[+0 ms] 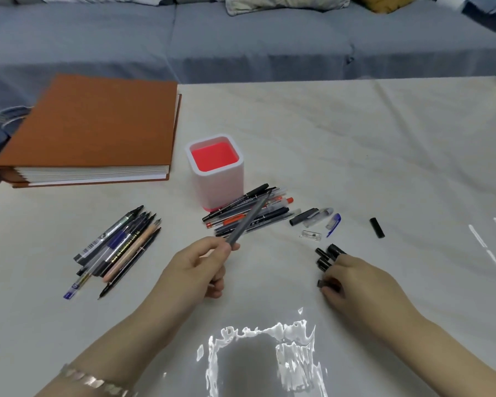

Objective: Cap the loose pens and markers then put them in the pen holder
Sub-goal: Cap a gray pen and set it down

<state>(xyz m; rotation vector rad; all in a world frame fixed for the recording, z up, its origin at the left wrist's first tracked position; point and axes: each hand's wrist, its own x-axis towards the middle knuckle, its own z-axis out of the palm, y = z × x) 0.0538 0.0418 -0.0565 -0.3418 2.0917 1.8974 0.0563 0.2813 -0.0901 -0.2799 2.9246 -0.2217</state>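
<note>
My left hand (201,265) pinches a grey pen (248,220), tip blurred. My right hand (352,279), curled at four o'clock, hides a black cap (325,283); grip unclear.

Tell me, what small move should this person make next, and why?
Probably lift a black cap with the right hand and press it onto the grey pen held by the left hand. That hand's fingers already rest among the loose caps, and the pen holder looks empty.
</note>
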